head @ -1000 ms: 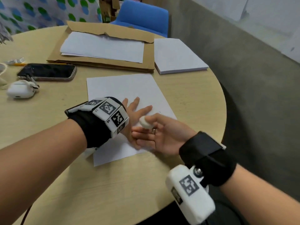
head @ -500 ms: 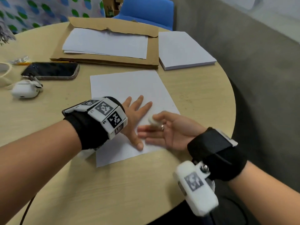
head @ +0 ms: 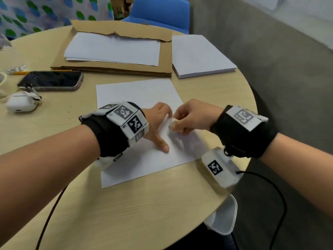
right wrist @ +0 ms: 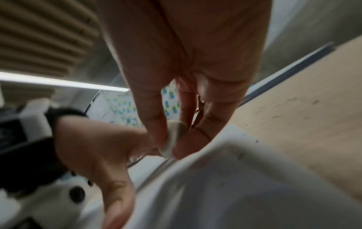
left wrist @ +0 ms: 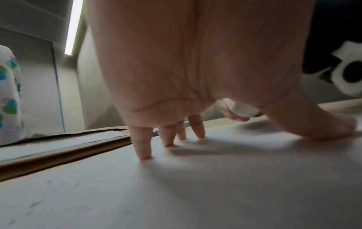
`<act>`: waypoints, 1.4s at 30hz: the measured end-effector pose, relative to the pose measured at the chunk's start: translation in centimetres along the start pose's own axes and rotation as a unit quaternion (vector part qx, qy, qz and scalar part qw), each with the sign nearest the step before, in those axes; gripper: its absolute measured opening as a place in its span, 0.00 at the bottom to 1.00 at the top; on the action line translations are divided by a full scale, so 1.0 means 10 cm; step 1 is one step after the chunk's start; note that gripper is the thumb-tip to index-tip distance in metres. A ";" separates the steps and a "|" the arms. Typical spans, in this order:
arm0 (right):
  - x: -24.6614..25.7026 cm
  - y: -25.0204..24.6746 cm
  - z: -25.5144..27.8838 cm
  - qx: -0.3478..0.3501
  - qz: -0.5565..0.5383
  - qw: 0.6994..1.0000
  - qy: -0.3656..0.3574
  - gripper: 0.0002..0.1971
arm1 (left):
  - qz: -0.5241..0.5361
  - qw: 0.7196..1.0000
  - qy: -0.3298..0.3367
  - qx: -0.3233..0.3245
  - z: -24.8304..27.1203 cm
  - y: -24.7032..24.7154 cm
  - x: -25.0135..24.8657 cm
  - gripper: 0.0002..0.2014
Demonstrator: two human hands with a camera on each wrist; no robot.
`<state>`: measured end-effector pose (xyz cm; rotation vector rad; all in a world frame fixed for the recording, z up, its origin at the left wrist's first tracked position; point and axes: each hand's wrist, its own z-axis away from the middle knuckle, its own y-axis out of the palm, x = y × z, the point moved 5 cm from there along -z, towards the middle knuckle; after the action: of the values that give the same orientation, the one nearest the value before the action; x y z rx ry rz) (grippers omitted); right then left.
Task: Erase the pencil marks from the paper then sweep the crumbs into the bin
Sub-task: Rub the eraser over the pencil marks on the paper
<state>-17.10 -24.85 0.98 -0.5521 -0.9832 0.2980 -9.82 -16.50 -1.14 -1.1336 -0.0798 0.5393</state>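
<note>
A white sheet of paper lies on the round wooden table. My left hand presses down on the sheet with spread fingertips and thumb, holding nothing. My right hand pinches a small white eraser between thumb and fingers, its lower end on the paper just right of the left hand. The right wrist view shows the eraser gripped at the paper, which bulges up near the camera. Faint grey specks dot the paper. A white bin sits below the table's near right edge.
A phone and a white earbud case lie at the left. A brown cardboard folder with sheets and a paper stack sit at the back. A blue chair stands behind. A black cable hangs from my right wrist.
My right hand turned palm-down and brought the eraser down onto the paper beside my left hand. My left hand stayed pressing on the sheet, its fingers drawn in a little.
</note>
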 end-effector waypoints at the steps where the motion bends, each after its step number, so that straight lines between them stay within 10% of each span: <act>1: 0.03 0.01 -0.04 0.002 0.034 0.999 0.000 0.04 | -0.008 1.000 0.007 0.009 -0.01 0.01 0.00 0.52; 11: 0.01 0.20 0.13 0.079 0.203 0.976 0.005 0.11 | -0.078 0.995 0.003 0.068 -0.03 0.08 0.00 0.63; 17: 0.06 0.04 -0.02 -0.045 0.140 0.989 0.000 0.12 | -0.075 0.995 0.012 0.060 -0.03 0.10 0.01 0.64; 28: 0.03 0.02 0.00 -0.078 0.190 0.978 -0.038 0.10 | -0.089 0.994 0.004 0.056 -0.03 0.09 0.00 0.64; 34: -0.05 0.19 0.25 0.051 0.266 0.961 -0.051 0.12 | -0.100 0.993 -0.006 0.061 -0.03 0.09 0.00 0.64; 42: -0.01 0.05 0.11 -0.022 0.255 0.965 -0.058 0.10 | -0.086 0.994 -0.003 0.060 -0.03 0.09 0.01 0.64</act>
<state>-18.05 -24.15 1.09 -0.8340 -0.9516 0.7760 -9.99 -16.38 -2.10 -0.9974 -0.1463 0.3888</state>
